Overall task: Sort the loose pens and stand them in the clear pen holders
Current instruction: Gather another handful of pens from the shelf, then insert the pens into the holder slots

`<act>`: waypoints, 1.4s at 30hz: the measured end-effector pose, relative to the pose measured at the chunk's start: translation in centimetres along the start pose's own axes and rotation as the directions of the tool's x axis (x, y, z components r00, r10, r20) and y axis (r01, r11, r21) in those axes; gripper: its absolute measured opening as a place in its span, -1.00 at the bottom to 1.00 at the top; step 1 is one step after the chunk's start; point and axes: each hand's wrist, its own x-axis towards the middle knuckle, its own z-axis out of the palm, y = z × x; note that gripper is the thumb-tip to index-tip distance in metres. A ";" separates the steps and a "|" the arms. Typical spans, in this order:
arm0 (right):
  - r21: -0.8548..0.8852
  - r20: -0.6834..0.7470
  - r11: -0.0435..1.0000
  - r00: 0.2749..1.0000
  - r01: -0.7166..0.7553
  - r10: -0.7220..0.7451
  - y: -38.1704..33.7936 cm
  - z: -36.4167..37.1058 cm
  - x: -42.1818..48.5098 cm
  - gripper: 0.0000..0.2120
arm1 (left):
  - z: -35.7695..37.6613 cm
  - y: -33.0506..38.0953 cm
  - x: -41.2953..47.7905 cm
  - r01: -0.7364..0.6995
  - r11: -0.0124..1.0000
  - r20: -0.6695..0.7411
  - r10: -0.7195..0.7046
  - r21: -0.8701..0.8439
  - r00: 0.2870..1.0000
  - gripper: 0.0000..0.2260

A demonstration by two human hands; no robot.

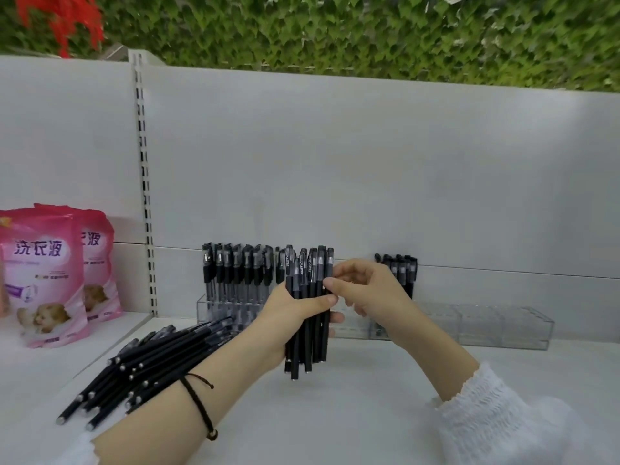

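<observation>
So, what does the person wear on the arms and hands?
The left hand and right hand are bare, without gloves. A thin black cord bracelet with a small bead circles the left wrist. The right arm has a white crinkled sleeve with a frilled cuff.

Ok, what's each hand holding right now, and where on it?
The left hand grips a bundle of black pens upright around mid-barrel; the right hand pinches the bundle's rightmost pen just below its cap.
</observation>
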 end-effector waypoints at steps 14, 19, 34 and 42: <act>0.127 -0.344 0.990 0.939 0.062 -0.015 2.8 -13.4 2.3 -0.93 | 11.6 -4.7 4.4 0.120 0.902 -0.231 -0.232 -0.415 0.945 -0.90; -0.094 -0.383 0.980 0.902 0.176 -0.199 5.4 -14.2 2.9 -0.89 | 10.4 -5.3 4.6 0.083 0.944 -0.283 -0.179 -0.318 0.942 -0.79; -0.353 -0.174 0.933 0.975 0.072 -0.141 9.0 -13.1 3.1 -0.91 | 11.0 -6.9 4.1 0.115 0.980 -0.184 -0.144 -0.162 0.972 -0.86; -0.241 -0.120 0.959 0.976 0.146 -0.179 8.3 -13.3 1.8 -0.78 | 11.0 -6.9 4.1 0.142 0.960 -0.165 -0.185 -0.240 0.969 -0.87</act>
